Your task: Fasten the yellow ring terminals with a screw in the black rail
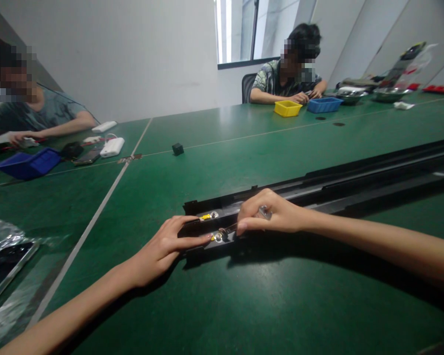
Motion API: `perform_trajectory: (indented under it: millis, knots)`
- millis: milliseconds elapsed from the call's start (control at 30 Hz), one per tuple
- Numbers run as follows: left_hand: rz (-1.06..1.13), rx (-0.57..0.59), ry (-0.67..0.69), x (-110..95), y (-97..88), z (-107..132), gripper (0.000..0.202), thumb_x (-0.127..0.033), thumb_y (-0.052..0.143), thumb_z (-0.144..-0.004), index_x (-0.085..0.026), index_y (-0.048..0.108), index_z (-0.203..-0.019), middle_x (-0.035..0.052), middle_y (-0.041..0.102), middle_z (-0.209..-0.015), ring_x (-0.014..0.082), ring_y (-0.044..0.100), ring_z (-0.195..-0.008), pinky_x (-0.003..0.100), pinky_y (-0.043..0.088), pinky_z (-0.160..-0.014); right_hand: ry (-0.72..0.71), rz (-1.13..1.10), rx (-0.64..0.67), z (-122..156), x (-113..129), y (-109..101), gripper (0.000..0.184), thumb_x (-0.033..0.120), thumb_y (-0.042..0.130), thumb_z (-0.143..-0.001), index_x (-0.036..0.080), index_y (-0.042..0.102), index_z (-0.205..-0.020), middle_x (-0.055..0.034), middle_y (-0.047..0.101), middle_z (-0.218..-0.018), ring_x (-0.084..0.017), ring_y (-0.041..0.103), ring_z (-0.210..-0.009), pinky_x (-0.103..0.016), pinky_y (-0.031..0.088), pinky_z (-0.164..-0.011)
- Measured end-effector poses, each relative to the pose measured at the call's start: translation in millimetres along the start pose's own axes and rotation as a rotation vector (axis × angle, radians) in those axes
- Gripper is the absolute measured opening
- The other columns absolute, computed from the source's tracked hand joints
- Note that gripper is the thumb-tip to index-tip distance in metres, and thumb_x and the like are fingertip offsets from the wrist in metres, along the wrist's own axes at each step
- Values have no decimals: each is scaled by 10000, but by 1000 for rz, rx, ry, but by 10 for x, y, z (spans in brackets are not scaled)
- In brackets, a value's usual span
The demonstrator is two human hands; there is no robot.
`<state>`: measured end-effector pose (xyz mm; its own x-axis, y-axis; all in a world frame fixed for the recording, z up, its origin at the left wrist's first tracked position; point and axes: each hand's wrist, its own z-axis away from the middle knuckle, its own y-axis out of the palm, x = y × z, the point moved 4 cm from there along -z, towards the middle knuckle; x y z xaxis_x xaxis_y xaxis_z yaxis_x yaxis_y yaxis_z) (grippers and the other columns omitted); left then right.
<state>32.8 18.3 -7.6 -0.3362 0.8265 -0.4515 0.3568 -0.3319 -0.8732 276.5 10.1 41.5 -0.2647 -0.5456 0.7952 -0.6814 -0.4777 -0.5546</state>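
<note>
Pale walls (163,54) stand behind the green surface (214,158), where a co-worker (268,79) sits at a yellow bin (287,110) and a blue bin (324,105). Before you lies a long black rail (333,191), reaching off rightward. Your left hand (161,250) spreads two fingers over its left end, fingertips at the farther terminal (213,215) and the nearer terminal (218,237), both yellow-sleeved. Your right hand (268,213) sits over the rail, its grip pinching a grey metal piece (265,212), mostly hidden by your fingers.
</note>
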Motion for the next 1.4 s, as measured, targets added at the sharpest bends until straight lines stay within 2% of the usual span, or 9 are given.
perform_trajectory:
  millis: [600, 933, 1400]
  knots:
    - [0, -2, -16, -17, -4, -2, 427, -243, 286, -1046, -386, 550, -1349, 62, 396, -1420, 308, 398, -1247, 524, 316, -1049, -1, 7, 7, 2, 2, -9, 330, 358, 617, -900, 76, 754, -797, -99, 727, -735, -148, 646, -654, -237, 490, -615]
    - [6, -2, -1, -12, -6, -8, 414, -308, 269, -1054, -389, 539, -1358, 70, 401, -1425, 318, 403, -1241, 546, 329, -1035, 0, 3, 7, -3, 12, -6, 351, 376, 617, -899, 70, 751, -790, -104, 728, -739, -151, 647, -656, -244, 497, -620]
    - [4, -4, -4, 2, 2, -8, 418, -306, 262, -1055, -398, 527, -1365, 63, 386, -1441, 316, 394, -1256, 550, 323, -1042, 1, 4, 2, 2, -8, -7, 341, 374, 608, -904, 84, 757, -804, -98, 731, -747, -148, 650, -665, -235, 484, -608]
